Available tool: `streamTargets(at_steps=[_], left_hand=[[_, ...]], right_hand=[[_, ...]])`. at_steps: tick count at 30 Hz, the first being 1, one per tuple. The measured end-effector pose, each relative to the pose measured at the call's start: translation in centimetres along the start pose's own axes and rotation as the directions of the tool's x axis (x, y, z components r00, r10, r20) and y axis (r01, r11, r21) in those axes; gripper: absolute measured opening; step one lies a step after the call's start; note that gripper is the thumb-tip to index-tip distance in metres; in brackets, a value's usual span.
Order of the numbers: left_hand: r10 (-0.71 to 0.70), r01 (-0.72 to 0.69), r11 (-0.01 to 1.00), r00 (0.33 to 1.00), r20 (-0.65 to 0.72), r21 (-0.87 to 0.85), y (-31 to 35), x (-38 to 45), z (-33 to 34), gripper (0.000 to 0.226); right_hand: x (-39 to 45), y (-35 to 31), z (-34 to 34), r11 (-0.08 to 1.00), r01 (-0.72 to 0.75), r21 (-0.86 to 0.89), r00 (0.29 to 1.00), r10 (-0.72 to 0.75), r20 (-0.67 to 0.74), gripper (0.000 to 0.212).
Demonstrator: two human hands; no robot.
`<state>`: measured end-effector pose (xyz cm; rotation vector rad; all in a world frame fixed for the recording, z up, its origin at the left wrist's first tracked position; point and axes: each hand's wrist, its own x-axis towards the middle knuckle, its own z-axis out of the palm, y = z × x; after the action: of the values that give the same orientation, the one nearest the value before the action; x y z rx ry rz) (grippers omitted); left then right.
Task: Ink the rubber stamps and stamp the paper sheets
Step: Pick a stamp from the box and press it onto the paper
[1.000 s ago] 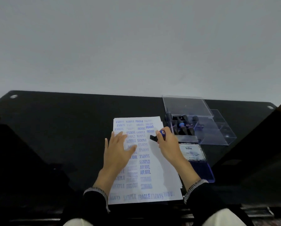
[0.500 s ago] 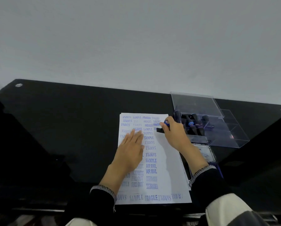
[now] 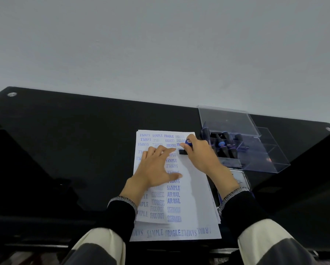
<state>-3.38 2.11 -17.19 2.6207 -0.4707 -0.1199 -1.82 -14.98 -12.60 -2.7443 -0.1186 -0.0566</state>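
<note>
A stack of white paper sheets (image 3: 194, 196) lies on the black table, covered with blue stamped words such as SAMPLE, FRAGILE and AIR MAIL. My right hand (image 3: 200, 155) grips a rubber stamp (image 3: 186, 148) with a blue knob and black base, its base down on the upper right part of the top sheet. Flat on the sheet to the left rests my left hand (image 3: 156, 167), fingers spread and straight. An ink pad (image 3: 240, 178) lies to the right of the sheets, mostly hidden behind my right forearm.
A clear plastic box (image 3: 256, 150) with its lid up stands at the right and holds several more stamps (image 3: 225, 146). The black glass table (image 3: 64, 140) runs far to the left and meets a pale wall at the back.
The right hand with the stamp has shifted a little up the sheet's right column. The left hand slid upward on the paper. The view has tilted.
</note>
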Motion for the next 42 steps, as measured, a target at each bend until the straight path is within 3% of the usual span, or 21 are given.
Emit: streamTargets(at_steps=[42], left_hand=[[0.033,-0.033,0.997,0.999,-0.009,0.076,-0.42,0.65,0.53,0.078]], right_hand=[[-0.26,-0.18,0.65,0.994,0.047,-0.098,0.998,-0.051,-0.038,0.027]])
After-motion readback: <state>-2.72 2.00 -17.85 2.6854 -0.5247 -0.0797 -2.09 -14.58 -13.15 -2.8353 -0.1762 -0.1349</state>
